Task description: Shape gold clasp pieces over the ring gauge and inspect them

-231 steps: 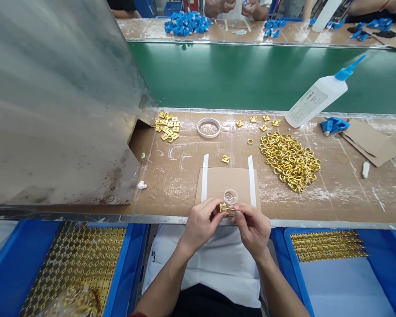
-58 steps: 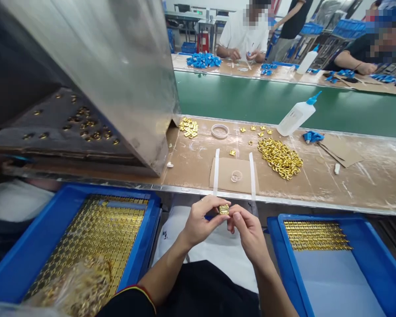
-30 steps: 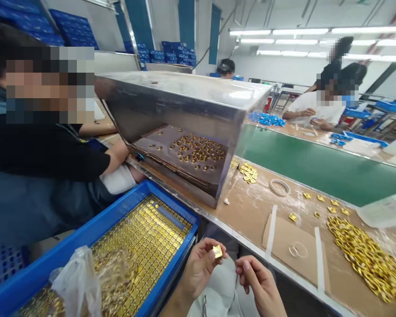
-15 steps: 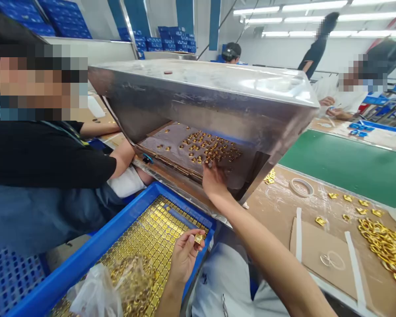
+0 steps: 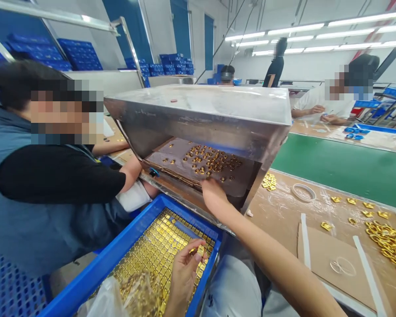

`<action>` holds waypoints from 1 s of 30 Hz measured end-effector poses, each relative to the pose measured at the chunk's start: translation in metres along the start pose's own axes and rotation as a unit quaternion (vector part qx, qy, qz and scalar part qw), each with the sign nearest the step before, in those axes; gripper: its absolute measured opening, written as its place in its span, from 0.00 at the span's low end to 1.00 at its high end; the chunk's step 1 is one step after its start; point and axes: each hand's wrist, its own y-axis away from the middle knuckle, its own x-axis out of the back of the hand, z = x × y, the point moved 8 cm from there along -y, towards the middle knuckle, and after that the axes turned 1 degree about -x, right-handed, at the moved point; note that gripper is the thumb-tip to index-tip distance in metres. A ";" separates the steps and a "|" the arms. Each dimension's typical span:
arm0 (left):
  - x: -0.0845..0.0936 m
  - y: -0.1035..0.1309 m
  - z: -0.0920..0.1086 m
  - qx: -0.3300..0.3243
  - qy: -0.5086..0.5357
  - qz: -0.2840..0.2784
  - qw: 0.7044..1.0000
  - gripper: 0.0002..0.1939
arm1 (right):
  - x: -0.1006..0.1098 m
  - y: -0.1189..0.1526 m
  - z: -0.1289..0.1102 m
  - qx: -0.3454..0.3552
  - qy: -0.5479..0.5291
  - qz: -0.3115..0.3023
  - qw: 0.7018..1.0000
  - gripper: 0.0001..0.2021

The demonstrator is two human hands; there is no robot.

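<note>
Over the blue tray (image 5: pixel 86 275), my left hand (image 5: pixel 185 270) pinches a small square gold piece (image 5: pixel 200 251) between thumb and fingertips. My right hand (image 5: pixel 214 193) is inside the open front of a metal hood (image 5: pixel 198 127), low over the front edge of its lined floor. Its fingers curl down and away from me; what they hold, if anything, is hidden. Just beyond them, many small gold rings (image 5: pixel 214 160) lie scattered on the lining. Rows of flat gold squares (image 5: pixel 152 246) fill the blue tray, and a clear plastic bag (image 5: pixel 140 293) of gold parts lies on them.
A co-worker (image 5: pixel 59 189) sits close at my left, forearms near the hood. On the bench at right are a tape roll (image 5: pixel 303 192), a cardboard sheet (image 5: pixel 333 264) with white strips, and a heap of gold links (image 5: pixel 387 244). A green belt (image 5: pixel 346 169) runs behind them.
My right hand has drawn back from the rings toward the hood's front edge, its fingers now curled under. My left hand still holds the gold piece, turned slightly. The camera view has shifted.
</note>
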 end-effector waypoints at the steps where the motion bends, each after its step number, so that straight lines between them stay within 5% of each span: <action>1: -0.002 0.003 0.001 -0.012 -0.006 0.003 1.000 0.22 | 0.002 0.019 -0.002 0.018 -0.031 -0.012 0.999 0.09; 3: -0.007 0.011 0.000 -0.029 -0.010 0.006 1.000 0.22 | 0.001 0.062 -0.005 0.073 -0.233 -0.065 0.968 0.08; 6: -0.026 0.027 -0.001 -0.045 0.012 -0.007 0.999 0.22 | -0.004 0.121 0.026 0.006 -0.551 -0.108 0.828 0.09; 9: -0.060 0.040 -0.005 -0.044 0.044 -0.060 0.996 0.20 | -0.011 0.168 0.072 -0.126 -0.670 -0.077 0.728 0.18; 12: -0.097 0.048 -0.015 -0.033 0.053 -0.113 0.992 0.21 | -0.010 0.206 0.109 -0.215 -0.717 -0.032 0.662 0.20; 20: -0.177 0.068 -0.048 0.040 0.054 -0.215 0.974 0.20 | 0.020 0.265 0.162 -0.255 -0.776 0.078 0.571 0.16; 30: -0.240 0.071 -0.070 0.056 0.094 -0.313 0.944 0.14 | 0.035 0.273 0.193 -0.225 -0.832 0.127 0.491 0.13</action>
